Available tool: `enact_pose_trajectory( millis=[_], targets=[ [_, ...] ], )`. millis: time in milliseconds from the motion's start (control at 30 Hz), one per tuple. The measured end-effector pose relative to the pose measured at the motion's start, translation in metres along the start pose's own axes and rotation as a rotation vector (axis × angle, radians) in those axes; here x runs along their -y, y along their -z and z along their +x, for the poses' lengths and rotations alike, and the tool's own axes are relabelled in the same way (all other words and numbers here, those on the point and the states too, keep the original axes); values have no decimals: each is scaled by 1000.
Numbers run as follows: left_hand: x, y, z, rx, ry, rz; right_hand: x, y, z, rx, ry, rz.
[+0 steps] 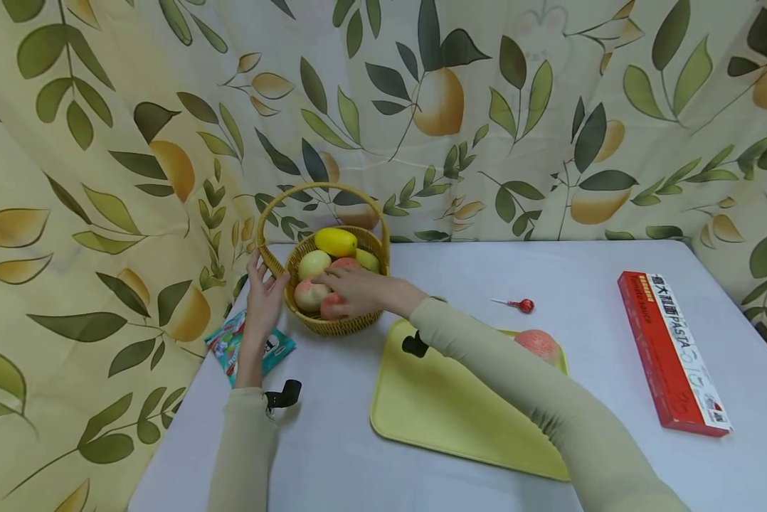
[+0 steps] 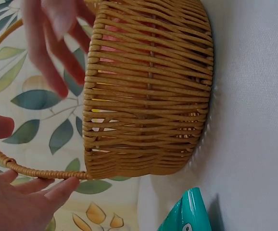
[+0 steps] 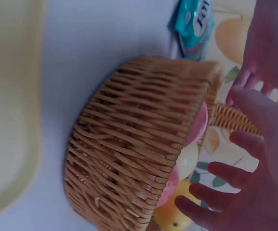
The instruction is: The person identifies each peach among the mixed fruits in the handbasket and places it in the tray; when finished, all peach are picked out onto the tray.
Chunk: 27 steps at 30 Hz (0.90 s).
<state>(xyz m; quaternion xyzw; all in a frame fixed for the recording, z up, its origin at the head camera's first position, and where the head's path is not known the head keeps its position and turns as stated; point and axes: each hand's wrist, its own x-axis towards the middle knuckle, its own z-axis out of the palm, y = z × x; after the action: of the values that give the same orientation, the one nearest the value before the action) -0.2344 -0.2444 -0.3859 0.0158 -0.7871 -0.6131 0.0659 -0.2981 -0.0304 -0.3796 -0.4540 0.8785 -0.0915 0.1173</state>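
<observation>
A wicker basket (image 1: 332,327) with a tall arched handle (image 1: 322,186) holds several fruits: a yellow fruit (image 1: 336,242), a pale round one (image 1: 314,264), and pink peaches (image 1: 309,296). My left hand (image 1: 265,295) is at the left foot of the handle. In the left wrist view its fairly straight fingers (image 2: 62,190) touch the handle from outside, with the thumb apart. My right hand (image 1: 358,290) reaches over the basket's right rim, just above the peaches. In the right wrist view its fingers (image 3: 228,175) are spread, with nothing gripped.
A yellow tray (image 1: 447,419) lies right of the basket, under my right forearm, with a peach (image 1: 538,346) at its far right. Behind it lies a red lollipop (image 1: 524,306). A red pasta box (image 1: 674,352) is farther right. A teal packet (image 1: 277,350) lies beside my left wrist.
</observation>
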Motion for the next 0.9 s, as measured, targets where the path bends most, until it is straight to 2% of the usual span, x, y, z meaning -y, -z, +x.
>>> enact_pose_trajectory(
  millis=[200, 333, 467, 600, 767, 833, 900],
  targets=[
    [3, 1, 1, -11, -8, 8, -3, -3, 26, 40, -46, -17],
    [1, 0, -1, -2, -16, 9, 1, -9, 33, 96, -93, -81],
    [1, 0, -2, -5, -24, 15, 7, -13, 33, 94, -123, -128],
    [1, 0, -1, -15, -24, 16, 12, -13, 30, 100, -159, -47],
    [1, -1, 0, -17, -33, 6, 10, -14, 25, 122, -183, 105],
    [2, -1, 0, -15, -31, 0, 7, -14, 24, 96, -174, 115],
    [2, -1, -1, -13, -24, 2, 4, -13, 22, 62, -170, 72]
  ],
)
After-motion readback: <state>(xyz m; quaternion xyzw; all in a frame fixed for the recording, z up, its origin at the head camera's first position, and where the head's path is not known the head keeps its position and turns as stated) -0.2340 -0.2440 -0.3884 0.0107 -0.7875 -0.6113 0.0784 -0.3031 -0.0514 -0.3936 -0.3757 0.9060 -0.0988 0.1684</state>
